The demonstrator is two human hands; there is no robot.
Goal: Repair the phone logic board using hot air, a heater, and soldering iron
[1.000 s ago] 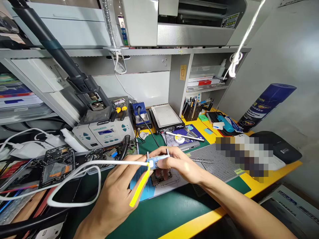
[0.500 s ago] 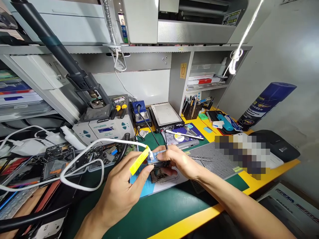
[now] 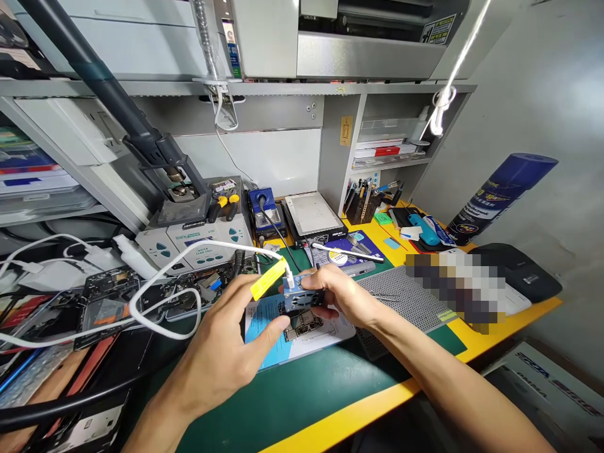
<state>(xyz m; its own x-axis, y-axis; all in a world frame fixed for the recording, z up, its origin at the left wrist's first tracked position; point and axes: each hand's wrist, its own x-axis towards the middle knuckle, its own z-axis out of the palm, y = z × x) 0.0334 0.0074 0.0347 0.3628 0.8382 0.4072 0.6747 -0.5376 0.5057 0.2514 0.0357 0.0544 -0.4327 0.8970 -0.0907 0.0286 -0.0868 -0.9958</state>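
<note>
A small blue box-like device (image 3: 302, 296) with dark cut-outs in its side is gripped between the thumb and fingers of my right hand (image 3: 344, 296). A white cable (image 3: 226, 246) is plugged into its top, and a yellow tag (image 3: 268, 279) hangs on the cable by the plug. My left hand (image 3: 240, 340) is open at the left of the device, its thumb apart from the fingers; the yellow tag hides some fingertips. Below the device, a circuit board (image 3: 302, 324) lies on a white and blue sheet (image 3: 276, 352).
Tweezers (image 3: 384, 297) lie on a grey perforated mat (image 3: 406, 296) to the right. Behind stand a hot-air station (image 3: 198, 245), a soldering station (image 3: 267, 214) and a flat plate unit (image 3: 314, 217). A blue spray can (image 3: 503, 198) stands far right. Circuit boards (image 3: 111, 299) crowd the left.
My left thumb has come off the device and the left hand has spread. My right hand has tipped the device, so its cut-out side shows more. The cable loop has shifted right.
</note>
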